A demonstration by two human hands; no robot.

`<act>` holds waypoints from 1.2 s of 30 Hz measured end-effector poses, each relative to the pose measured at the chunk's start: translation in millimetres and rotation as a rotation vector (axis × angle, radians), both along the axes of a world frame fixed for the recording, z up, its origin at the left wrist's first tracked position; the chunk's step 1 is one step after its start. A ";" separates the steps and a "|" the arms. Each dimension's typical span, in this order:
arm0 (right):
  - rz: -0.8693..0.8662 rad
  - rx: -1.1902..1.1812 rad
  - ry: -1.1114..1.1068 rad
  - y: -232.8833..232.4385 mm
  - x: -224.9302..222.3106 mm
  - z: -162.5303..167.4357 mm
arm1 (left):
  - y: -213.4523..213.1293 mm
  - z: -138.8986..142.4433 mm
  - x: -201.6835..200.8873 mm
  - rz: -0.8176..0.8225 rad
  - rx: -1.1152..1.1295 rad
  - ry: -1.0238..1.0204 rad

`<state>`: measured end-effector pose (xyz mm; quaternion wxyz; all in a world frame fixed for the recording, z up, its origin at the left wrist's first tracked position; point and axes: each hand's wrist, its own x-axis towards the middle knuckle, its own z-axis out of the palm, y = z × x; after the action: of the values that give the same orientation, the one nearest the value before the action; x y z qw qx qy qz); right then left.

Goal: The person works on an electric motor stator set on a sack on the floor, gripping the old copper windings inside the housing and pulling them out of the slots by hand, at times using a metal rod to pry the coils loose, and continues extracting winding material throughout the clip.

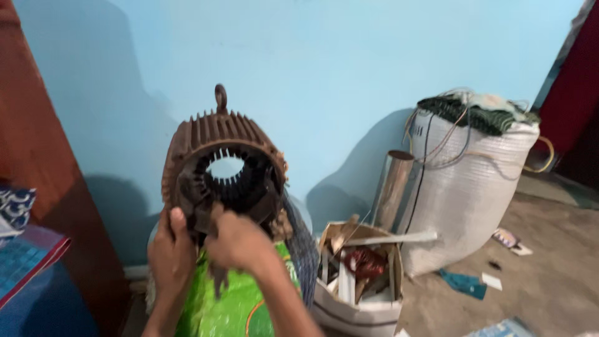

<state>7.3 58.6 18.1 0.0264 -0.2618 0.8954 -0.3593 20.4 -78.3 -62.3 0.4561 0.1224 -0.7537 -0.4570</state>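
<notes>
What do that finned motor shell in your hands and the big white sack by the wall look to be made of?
Motor shell: likely cast metal, dull rusty-brown, with rigid ribs, slotted bore and lifting eye. White sack: seemingly woven plastic, with a faint sheen and crinkled weave. Both hands grip the shell's lower front.

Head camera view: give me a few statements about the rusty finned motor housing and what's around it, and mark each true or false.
1. Both hands rest on the lower front of the rusty brown finned metal motor housing. True: the left hand and right hand are at its bottom edge.
2. The housing has a lifting ring on top. True.
3. The housing sits on a red plastic crate. False: a green plastic sack lies under it.
4. The tall white woven sack is sealed shut. False: it is open, with wires and dark material showing on top.
5. An open cardboard box of scraps stands between the housing and the white sack. True.
</notes>
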 end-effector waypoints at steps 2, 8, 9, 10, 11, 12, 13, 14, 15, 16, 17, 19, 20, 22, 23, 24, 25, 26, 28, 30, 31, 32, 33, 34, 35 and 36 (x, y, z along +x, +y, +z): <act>0.001 0.018 0.180 -5.4 -2.6 6.2 | 0.4 1.4 0.4 0.002 -0.047 -0.006; 0.016 0.135 0.095 3.8 10.6 35.4 | 5.1 9.2 4.9 -0.030 0.018 -0.037; 0.100 0.074 -0.020 18.0 17.4 35.9 | 6.1 10.1 5.8 -0.052 0.097 -0.071; 0.183 0.013 -0.146 36.5 23.2 35.9 | 7.0 10.2 7.2 -0.076 0.176 -0.116; 0.233 -0.036 -0.207 53.3 27.6 35.9 | 7.5 10.4 7.9 -0.099 0.167 -0.096; 0.284 -0.084 -0.265 68.1 30.9 35.7 | 7.8 10.1 8.5 -0.120 0.160 -0.072; 0.254 -0.076 -0.244 81.4 33.8 35.2 | 7.7 9.5 8.5 -0.136 0.150 -0.042; 0.228 -0.070 -0.218 91.5 36.4 34.6 | 7.4 9.0 8.1 -0.097 0.098 -0.027; 0.193 -0.129 -0.171 99.1 39.2 33.8 | 6.7 8.1 7.4 -0.058 0.043 -0.009; 0.158 -0.188 -0.124 104.4 43.2 32.1 | 6.0 7.6 5.9 -0.019 -0.012 0.009; 0.120 -0.247 -0.080 104.3 45.4 31.6 | 5.1 6.5 4.8 -0.013 -0.039 0.058; 0.070 -0.342 -0.126 91.3 47.3 30.8 | 3.2 5.0 2.2 0.011 -0.097 0.156; 0.051 -0.388 -0.156 82.3 46.2 30.1 | 2.3 4.0 1.5 0.006 -0.060 0.106; 0.112 -0.528 -0.281 52.4 35.8 28.6 | 1.1 2.9 0.9 -0.016 0.013 -0.009; 0.137 -0.597 -0.337 34.5 26.9 26.6 | 0.6 3.0 0.8 -0.030 0.023 -0.013; 0.151 -0.758 -0.448 14.4 16.1 22.1 | 0.5 2.7 1.3 -0.049 0.034 -0.012; 0.166 -0.920 -0.555 -2.7 2.9 17.4 | 0.5 3.1 1.4 -0.070 0.044 -0.007; 0.190 -1.074 -0.693 -15.9 -10.2 9.5 | 0.7 3.8 1.5 -0.043 0.018 0.002; 0.238 -1.384 -0.986 -33.1 -32.5 -11.4 | 1.2 5.3 1.6 0.012 -0.041 0.010; 0.298 -1.456 -1.045 -34.3 -44.5 -35.8 | 1.7 6.7 1.7 0.003 -0.015 -0.024; 0.320 -1.494 -1.072 -31.0 -46.9 -47.1 | 2.2 7.2 1.6 -0.008 0.001 -0.045; 0.347 -1.501 -1.061 -30.2 -50.7 -52.3 | 2.4 7.6 1.5 -0.013 0.008 -0.036; 0.382 -1.508 -1.049 -29.2 -53.0 -55.2 | 2.2 8.3 1.1 -0.014 0.012 -0.023; 0.418 -1.517 -1.039 -28.5 -54.9 -55.7 | 2.1 8.2 1.1 -0.014 0.013 -0.012; 0.381 -1.491 -1.011 -30.3 -57.9 -51.6 | 1.6 8.8 0.6 -0.001 0.004 -0.024; 0.347 -1.464 -0.985 -30.3 -59.1 -47.9 | 1.6 8.8 0.4 0.015 -0.006 -0.035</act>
<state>-51.8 28.3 -29.8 0.2877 -0.1611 0.2775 -0.9024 20.9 -76.6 -53.5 0.4468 0.1346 -0.7619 -0.4493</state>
